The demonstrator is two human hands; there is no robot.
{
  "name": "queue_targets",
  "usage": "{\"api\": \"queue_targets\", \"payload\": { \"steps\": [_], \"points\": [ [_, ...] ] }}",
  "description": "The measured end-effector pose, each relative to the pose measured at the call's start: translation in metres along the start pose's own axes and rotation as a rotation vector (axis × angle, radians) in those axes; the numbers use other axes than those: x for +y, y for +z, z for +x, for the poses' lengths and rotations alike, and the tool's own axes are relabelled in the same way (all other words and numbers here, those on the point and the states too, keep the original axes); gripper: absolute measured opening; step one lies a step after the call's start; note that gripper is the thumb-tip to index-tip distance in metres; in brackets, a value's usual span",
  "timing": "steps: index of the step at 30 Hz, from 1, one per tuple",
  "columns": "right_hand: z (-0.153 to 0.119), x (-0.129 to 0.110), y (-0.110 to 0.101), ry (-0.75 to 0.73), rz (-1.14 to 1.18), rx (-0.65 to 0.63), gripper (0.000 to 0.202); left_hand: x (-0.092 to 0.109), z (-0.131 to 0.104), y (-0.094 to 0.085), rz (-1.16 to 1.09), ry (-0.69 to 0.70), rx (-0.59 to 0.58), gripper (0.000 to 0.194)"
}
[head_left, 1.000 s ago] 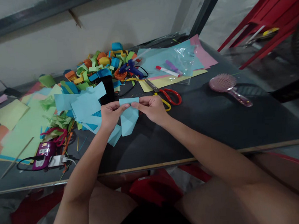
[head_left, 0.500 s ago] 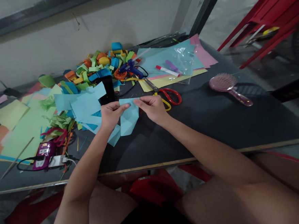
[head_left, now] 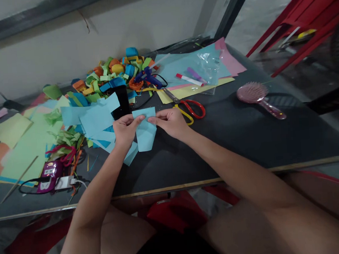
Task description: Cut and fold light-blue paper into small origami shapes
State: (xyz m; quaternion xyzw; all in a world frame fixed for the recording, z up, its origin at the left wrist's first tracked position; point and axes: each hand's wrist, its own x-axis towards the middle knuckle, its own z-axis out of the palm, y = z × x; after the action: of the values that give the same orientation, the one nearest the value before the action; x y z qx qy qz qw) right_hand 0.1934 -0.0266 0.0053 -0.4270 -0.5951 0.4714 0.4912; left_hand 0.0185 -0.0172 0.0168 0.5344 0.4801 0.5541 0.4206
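Note:
Between my two hands is a piece of light blue paper [head_left: 146, 135], its lower part hanging down above the dark table. My left hand [head_left: 125, 130] pinches its left edge, thumb on the front face. On the opposite edge, my right hand [head_left: 170, 123] grips with the thumb laid over the paper and the fingers behind it. Loose light blue paper pieces [head_left: 96, 118] lie to the left of my left hand. Scissors [head_left: 189, 109] with one red and one yellow handle rest just beyond my right hand. A black phone-like object [head_left: 120, 101] is behind my left hand.
At the back is a heap of coloured paper pieces [head_left: 108, 75] beside a blue glue gun [head_left: 148, 78]. Coloured sheets [head_left: 176, 64] with markers lie back right. A pink hairbrush [head_left: 252, 94] is at the right; a purple device [head_left: 50, 176] with cables sits front left.
The upper edge of the held paper now stands higher above my thumbs, and its lower end looks narrower and flatter. Both hands have shifted slightly left, keeping their grip.

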Motion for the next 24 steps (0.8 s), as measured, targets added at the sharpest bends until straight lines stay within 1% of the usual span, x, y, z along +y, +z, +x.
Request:
{"api": "queue_targets", "payload": {
  "steps": [4,7,10,13,17,20,24],
  "points": [
    [-0.0027,-0.0041,0.0014,0.047,-0.006,-0.086,0.044,-0.0001,0.0010,0.0015,-0.047,0.004,0.065,0.043],
    [-0.0038,-0.0074,0.0016,0.056,-0.052,-0.094,0.046,-0.0013,0.0036,0.0014,-0.061,0.018,0.110,0.044],
    [-0.0022,-0.0082,-0.0003,0.045,-0.117,-0.120,0.050,-0.0015,0.0056,0.0013,-0.091,0.001,0.147,0.044],
    [-0.0002,-0.0075,-0.0024,0.072,-0.179,-0.177,0.055,-0.0011,0.0061,0.0018,-0.146,-0.030,0.142,0.043],
    [-0.0014,-0.0074,-0.0019,0.117,-0.145,-0.262,0.048,-0.0019,0.0076,0.0017,-0.190,-0.052,0.189,0.046],
    [-0.0034,-0.0067,-0.0002,0.116,-0.144,-0.291,0.050,-0.0023,0.0093,0.0004,-0.180,-0.084,0.213,0.049],
    [-0.0033,-0.0048,-0.0003,0.130,-0.131,-0.362,0.049,-0.0006,0.0095,0.0000,-0.145,-0.084,0.221,0.051]
  ]
}}
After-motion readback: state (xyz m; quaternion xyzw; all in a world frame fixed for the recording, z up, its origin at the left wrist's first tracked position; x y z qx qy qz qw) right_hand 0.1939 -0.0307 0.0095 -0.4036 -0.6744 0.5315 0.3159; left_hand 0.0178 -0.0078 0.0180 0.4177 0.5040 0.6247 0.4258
